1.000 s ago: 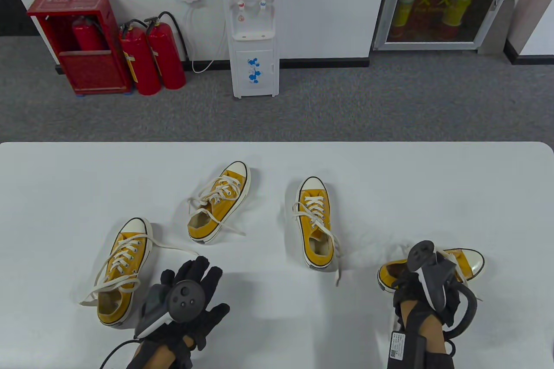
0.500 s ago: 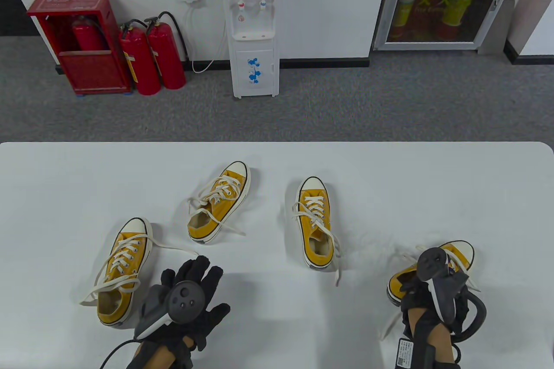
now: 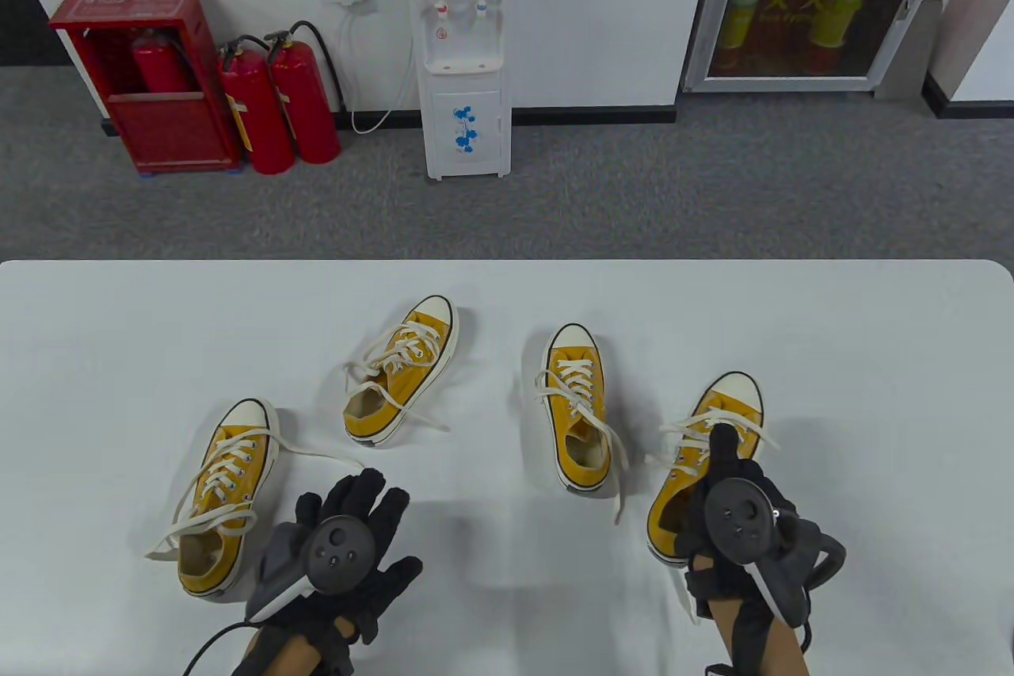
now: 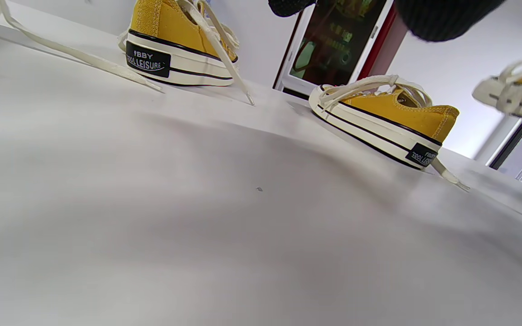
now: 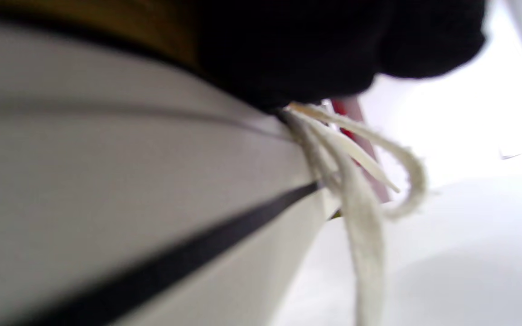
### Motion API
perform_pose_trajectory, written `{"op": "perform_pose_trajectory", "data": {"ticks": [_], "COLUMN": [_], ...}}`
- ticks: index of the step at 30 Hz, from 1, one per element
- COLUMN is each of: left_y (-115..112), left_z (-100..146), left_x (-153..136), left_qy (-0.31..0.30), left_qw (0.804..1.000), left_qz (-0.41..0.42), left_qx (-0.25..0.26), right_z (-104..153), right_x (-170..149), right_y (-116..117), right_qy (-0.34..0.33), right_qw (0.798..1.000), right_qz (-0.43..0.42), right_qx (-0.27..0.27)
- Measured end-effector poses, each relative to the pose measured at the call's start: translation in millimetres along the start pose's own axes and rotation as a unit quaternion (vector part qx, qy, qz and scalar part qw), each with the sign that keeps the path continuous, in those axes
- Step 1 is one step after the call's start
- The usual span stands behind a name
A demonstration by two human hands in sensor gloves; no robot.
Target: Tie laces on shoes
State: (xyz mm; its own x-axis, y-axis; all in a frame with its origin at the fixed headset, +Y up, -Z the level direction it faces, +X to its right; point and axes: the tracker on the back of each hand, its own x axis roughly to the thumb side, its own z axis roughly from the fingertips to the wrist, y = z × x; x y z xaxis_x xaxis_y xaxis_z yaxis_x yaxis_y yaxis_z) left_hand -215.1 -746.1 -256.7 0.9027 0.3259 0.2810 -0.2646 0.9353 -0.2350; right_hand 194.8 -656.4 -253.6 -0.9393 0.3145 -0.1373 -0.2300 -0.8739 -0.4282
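Here, four yellow shoes sit on the white table (image 3: 119,327); the right hand (image 3: 733,517) grips the shoe at four o'clock (image 3: 713,430), toe toward one o'clock, fingers seemingly curled over its side, though the wrist view is blurred; its laces (image 5: 356,181) hang loose; the left hand (image 3: 348,541) lies flat and spread at seven o'clock, beside another shoe (image 3: 226,494).

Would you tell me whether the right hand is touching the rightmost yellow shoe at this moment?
Touching. In the table view the right hand lies over the rightmost shoe, and the right wrist view shows the dark glove pressed directly against its sole edge.
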Motion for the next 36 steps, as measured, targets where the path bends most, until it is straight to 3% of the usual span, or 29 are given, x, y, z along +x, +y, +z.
{"op": "perform_pose_trajectory", "data": {"ticks": [6, 13, 26, 36], "left_y": [0.2, 0.5, 1.5, 1.9], "left_z": [0.1, 0.2, 0.1, 0.4], "left_x": [-0.4, -0.9, -1.5, -1.4], "left_qy": [0.001, 0.003, 0.001, 0.002], "left_qw": [1.0, 1.0, 1.0, 1.0], "left_qz": [0.0, 0.001, 0.001, -0.001], "left_qx": [0.001, 0.0, 0.005, 0.005], "right_z": [8.9, 23.4, 56.9, 67.9], "right_x": [39.1, 80.6, 140.7, 149.9], "right_y": [-5.0, 6.1, 78.0, 111.5], "right_qy": [-0.08, -0.136, -0.193, -0.195], "right_qw": [0.994, 0.983, 0.966, 0.964], "right_qz": [-0.079, -0.118, -0.132, -0.118], "right_qx": [0.005, 0.029, 0.113, 0.134]}}
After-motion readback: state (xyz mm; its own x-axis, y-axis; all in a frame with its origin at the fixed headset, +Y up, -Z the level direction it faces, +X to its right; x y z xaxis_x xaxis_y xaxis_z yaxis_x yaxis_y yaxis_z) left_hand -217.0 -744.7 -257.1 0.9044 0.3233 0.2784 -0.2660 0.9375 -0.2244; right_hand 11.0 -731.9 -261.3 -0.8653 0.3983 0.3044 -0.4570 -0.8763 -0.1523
